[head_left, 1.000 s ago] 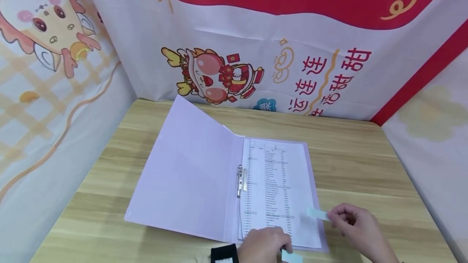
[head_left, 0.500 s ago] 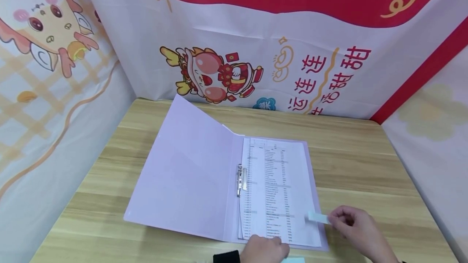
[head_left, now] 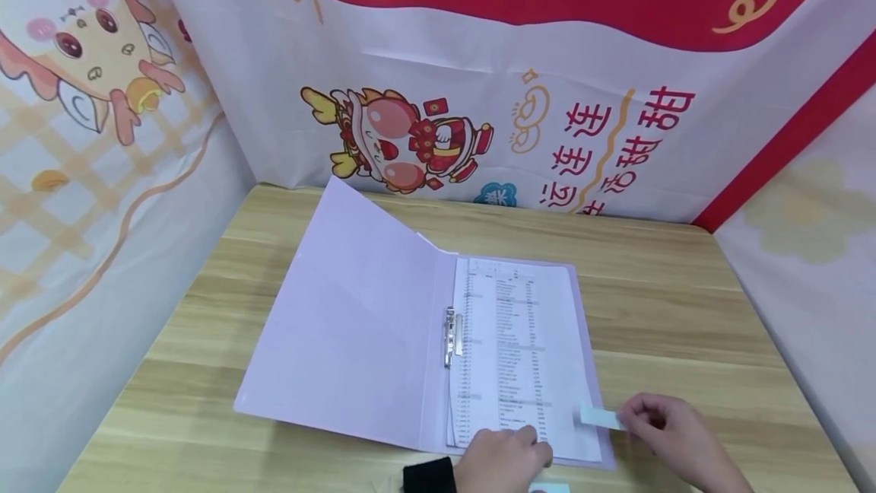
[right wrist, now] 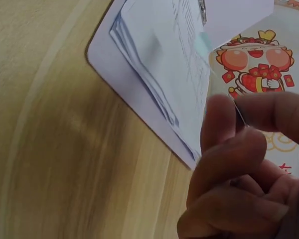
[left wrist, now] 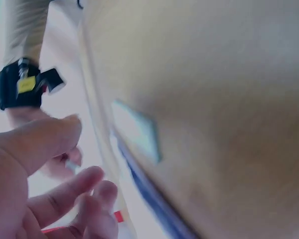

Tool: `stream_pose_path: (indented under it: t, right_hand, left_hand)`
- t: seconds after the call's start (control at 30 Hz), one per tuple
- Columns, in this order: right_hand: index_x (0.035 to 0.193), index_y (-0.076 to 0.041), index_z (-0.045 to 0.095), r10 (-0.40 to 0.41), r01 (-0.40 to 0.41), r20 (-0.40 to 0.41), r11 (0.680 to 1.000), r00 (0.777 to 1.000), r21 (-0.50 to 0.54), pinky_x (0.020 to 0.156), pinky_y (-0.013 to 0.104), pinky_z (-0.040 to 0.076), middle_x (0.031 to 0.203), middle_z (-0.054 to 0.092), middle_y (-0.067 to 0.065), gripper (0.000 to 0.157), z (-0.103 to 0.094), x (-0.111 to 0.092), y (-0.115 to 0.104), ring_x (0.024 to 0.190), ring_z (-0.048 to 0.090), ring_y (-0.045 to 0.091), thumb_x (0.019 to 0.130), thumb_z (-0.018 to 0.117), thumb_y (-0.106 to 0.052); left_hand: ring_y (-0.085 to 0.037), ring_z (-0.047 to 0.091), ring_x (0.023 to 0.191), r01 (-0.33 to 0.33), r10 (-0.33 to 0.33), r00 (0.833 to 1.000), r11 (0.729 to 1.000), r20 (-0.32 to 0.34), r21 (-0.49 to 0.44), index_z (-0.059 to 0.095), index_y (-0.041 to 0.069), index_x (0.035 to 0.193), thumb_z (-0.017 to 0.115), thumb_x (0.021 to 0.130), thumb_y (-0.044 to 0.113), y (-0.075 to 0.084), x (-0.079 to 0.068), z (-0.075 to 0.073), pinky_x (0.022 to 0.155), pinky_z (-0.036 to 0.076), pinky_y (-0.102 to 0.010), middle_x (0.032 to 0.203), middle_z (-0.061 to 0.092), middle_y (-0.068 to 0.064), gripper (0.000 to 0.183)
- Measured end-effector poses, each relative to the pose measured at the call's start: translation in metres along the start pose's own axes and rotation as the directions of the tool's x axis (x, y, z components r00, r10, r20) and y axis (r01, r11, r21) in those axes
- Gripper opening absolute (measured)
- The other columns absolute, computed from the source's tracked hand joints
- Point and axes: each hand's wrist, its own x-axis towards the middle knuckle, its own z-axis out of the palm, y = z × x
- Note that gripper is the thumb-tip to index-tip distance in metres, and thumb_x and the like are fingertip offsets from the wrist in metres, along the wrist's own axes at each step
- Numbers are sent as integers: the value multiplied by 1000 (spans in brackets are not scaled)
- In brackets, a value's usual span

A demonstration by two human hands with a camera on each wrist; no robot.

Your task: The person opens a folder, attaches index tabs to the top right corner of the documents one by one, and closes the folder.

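Strip [head_left: 602, 417]: pale green and narrow, its free end over the right part of the pages, at four o'clock from their centre; whether that end touches the paper or hangs just above it, I cannot tell.
Right hand [head_left: 667, 432]: mine, at three to four o'clock from the strip; I pinch its outer end between thumb and forefinger, the other fingers bent in.
Pages [head_left: 557, 364]: a printed stack, a table of rows on the top sheet, lying in the folder; the print is too small for me to read.
Left hand [head_left: 503, 462]: at six o'clock, over the bottom edge of the pages; my fingers bend loosely, with a gap to the thumb and nothing seen between. I cannot tell whether it presses on the paper.
Clip [head_left: 449, 337]: metal, at nine o'clock from the pages, along the fold; too small to judge its fastening.
Folder [head_left: 356, 326]: lilac, spread open, its cover toward nine o'clock.
Second green piece [head_left: 550, 488]: at six o'clock, beside my left hand, cut off by the lower edge of the head view.
Progress at the pages: folder open and strip in my grasp, so I judge that part done; the strip is not yet released, so its placing looks unfinished.
Table [head_left: 671, 310]: wood-grained, under everything.
Backdrop [head_left: 383, 44]: printed cloth at twelve o'clock.
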Motion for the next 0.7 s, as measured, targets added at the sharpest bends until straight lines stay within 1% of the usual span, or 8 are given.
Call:
stream_pose_path:
  t: [0.07,0.13,0.2,0.27,0.37,0.47,0.57,0.7]
  right_hand:
    - [93,-7,71,-54,53,59,998,997,22,57,25,45,75,64,1,14,-1,0,5,63,53,10,99,66,-19]
    - [92,-5,69,-104,98,110,994,988,56,58,25,46,75,64,1,16,-2,1,10,64,54,10,100,65,-18]
    - [92,-3,68,-136,123,143,988,980,97,58,25,47,76,65,2,17,-1,2,16,65,55,10,100,64,-17]
    - [93,-2,68,-154,135,160,983,975,124,58,24,47,77,66,1,16,1,4,21,65,56,10,101,63,-15]
    - [93,-1,69,-160,132,180,979,971,156,58,24,48,77,67,1,17,7,5,27,65,56,9,101,62,-14]
    - [92,-1,68,-150,118,191,978,970,170,57,24,48,77,66,2,17,12,5,32,64,56,9,100,63,-14]
    - [90,-1,67,-121,89,195,982,973,168,56,24,47,76,65,2,18,17,6,34,63,55,9,100,63,-16]
    - [90,-2,66,-98,66,192,984,976,168,55,25,46,73,63,2,19,20,6,36,61,55,9,99,64,-18]
  left_hand:
    - [4,51,75,-30,30,999,999,-25,29,73,22,117,74,90,45,2,7,-6,55,38,-14,93,61,11,36]
    - [2,54,85,-61,66,996,994,-61,89,71,22,123,77,89,44,5,14,-9,61,41,-14,104,63,10,41]
    - [0,57,97,-83,96,992,986,-81,145,68,22,130,78,88,47,7,20,-10,71,45,-15,116,63,9,50]
    - [-2,56,111,-105,123,989,974,-80,200,64,20,135,78,86,50,9,26,-8,82,47,-17,127,61,7,60]
    - [-5,53,124,-112,132,990,955,-54,273,59,19,142,78,83,56,11,32,-2,95,47,-21,137,56,7,73]
    - [-6,50,129,-108,122,992,940,-24,325,56,19,145,80,80,57,11,36,5,99,45,-22,140,55,7,79]
    - [-6,48,133,-105,103,994,938,24,331,54,20,147,81,80,56,9,38,9,100,45,-22,145,52,7,81]
    - [-7,44,138,-106,82,993,947,88,304,50,21,150,78,83,57,7,40,11,103,43,-24,152,47,7,81]
